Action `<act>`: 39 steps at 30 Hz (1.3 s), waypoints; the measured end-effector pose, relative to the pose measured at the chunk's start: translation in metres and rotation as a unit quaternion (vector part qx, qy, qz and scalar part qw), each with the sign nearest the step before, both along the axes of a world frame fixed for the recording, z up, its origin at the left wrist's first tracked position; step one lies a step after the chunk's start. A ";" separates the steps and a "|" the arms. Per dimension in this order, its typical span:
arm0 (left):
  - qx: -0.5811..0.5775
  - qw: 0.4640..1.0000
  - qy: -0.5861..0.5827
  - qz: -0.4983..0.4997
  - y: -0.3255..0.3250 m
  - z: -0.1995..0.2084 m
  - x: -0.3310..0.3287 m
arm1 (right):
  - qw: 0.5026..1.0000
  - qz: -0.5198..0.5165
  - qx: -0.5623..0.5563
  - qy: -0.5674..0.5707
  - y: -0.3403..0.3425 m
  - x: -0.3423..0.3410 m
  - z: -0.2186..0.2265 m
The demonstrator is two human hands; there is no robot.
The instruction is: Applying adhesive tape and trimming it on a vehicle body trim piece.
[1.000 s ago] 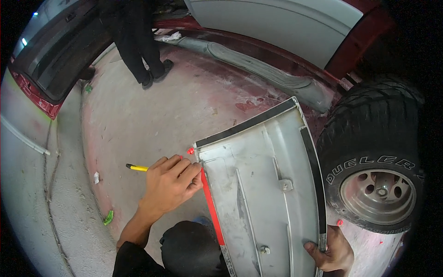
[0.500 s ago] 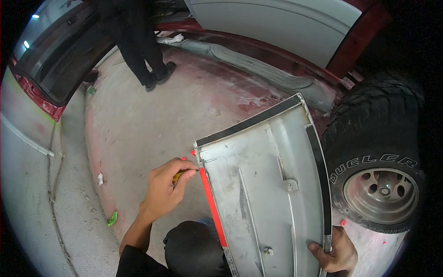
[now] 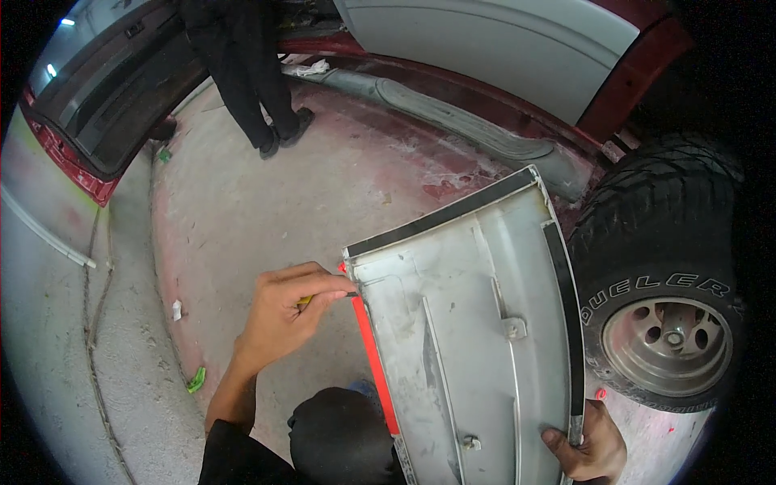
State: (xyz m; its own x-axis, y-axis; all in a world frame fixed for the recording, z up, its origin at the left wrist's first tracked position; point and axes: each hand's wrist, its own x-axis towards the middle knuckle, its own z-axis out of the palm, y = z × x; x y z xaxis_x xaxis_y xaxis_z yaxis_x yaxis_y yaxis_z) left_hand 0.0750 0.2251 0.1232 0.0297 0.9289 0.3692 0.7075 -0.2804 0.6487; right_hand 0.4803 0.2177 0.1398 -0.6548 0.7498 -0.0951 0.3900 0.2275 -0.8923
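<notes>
A curved whitish vehicle trim panel (image 3: 477, 339) stands before me, its inner side facing up at me. Black strips line its top and right edges; a red tape strip (image 3: 375, 368) runs down the left edge. My left hand (image 3: 283, 311) pinches a small yellow tool with a thin dark tip (image 3: 305, 300), mostly hidden in the fingers. Its fingertips are at the upper end of the red strip, with the index finger stretched toward the panel's edge. My right hand (image 3: 592, 446) grips the lower right edge, thumb on the inner face and the other fingers behind.
A large tyre (image 3: 630, 214) with a silver wheel stands close on the right. Beyond lies a grey side step (image 3: 453, 113) under a red vehicle body. A person in dark trousers (image 3: 242, 73) stands at the far left. Green scrap (image 3: 196, 379) lies near the left wall.
My left index finger has straightened and reached in to the panel's edge above the red strip. The panel sits slightly further right in view. My right hand keeps its grip.
</notes>
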 end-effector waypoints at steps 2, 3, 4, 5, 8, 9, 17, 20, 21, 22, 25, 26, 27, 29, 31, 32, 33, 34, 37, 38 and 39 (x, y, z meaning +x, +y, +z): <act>-0.024 1.000 0.015 -0.008 -0.002 0.004 -0.001 | 1.000 -0.004 -0.017 -0.009 -0.001 0.000 0.002; -0.025 1.000 0.016 -0.007 -0.001 0.006 -0.002 | 1.000 -0.003 -0.018 -0.008 -0.001 -0.001 0.003; -0.026 0.999 0.019 -0.020 0.000 0.008 -0.003 | 1.000 -0.001 -0.004 -0.018 -0.001 -0.001 0.005; -0.027 0.999 0.021 -0.035 0.001 0.009 -0.004 | 1.000 0.000 0.010 -0.028 -0.001 -0.002 0.006; -0.096 0.992 -0.087 -0.008 -0.001 -0.001 -0.008 | 0.999 -0.010 0.021 -0.026 -0.005 -0.003 0.004; -0.096 0.992 -0.086 -0.008 -0.001 -0.004 -0.011 | 0.999 -0.010 0.021 -0.025 -0.005 -0.005 0.005; -0.087 0.995 -0.043 -0.036 0.000 -0.004 -0.008 | 0.999 -0.002 0.021 -0.030 -0.004 -0.005 0.007; -0.088 0.995 -0.016 -0.043 0.001 0.000 -0.006 | 0.999 0.005 0.004 -0.034 -0.002 -0.005 0.010; -0.088 0.995 -0.016 -0.042 0.001 0.000 -0.006 | 0.999 0.006 0.005 -0.034 -0.002 -0.005 0.009; -0.081 0.996 -0.015 -0.043 0.001 0.000 -0.006 | 1.000 0.007 0.003 -0.029 -0.001 -0.005 0.008; -0.072 0.996 -0.012 -0.048 0.002 0.000 -0.007 | 1.000 0.005 -0.003 -0.010 -0.003 -0.005 0.003; -0.072 0.996 -0.009 -0.049 0.002 0.000 -0.007 | 1.000 0.003 -0.006 0.006 -0.003 -0.005 0.002; -0.072 0.996 -0.009 -0.049 0.002 0.001 -0.008 | 1.000 0.004 -0.007 0.005 -0.004 -0.003 0.001; -0.077 0.996 -0.007 -0.048 0.002 0.001 -0.009 | 0.998 0.020 -0.044 -0.047 -0.003 0.001 0.001; -0.076 0.996 -0.005 -0.050 0.002 0.002 -0.009 | 0.999 0.008 -0.022 -0.034 -0.004 -0.003 0.002; -0.073 0.996 -0.002 -0.053 0.002 0.003 -0.009 | 1.000 -0.004 0.002 -0.022 -0.004 -0.006 0.004; -0.074 0.996 -0.002 -0.053 0.003 0.004 -0.008 | 1.000 -0.004 0.001 -0.021 -0.004 -0.008 0.005; -0.076 0.996 -0.003 -0.053 0.003 0.005 -0.007 | 1.000 -0.006 0.023 -0.016 -0.004 -0.009 0.006; -0.078 0.995 -0.005 -0.053 0.003 0.004 -0.008 | 1.000 -0.006 0.019 -0.015 -0.004 -0.007 0.005; -0.078 0.995 -0.004 -0.055 0.004 0.003 -0.008 | 1.000 -0.006 -0.006 -0.021 -0.004 -0.005 0.004; -0.078 0.995 -0.004 -0.055 0.004 0.003 -0.009 | 1.000 -0.006 -0.006 -0.021 -0.004 -0.004 0.003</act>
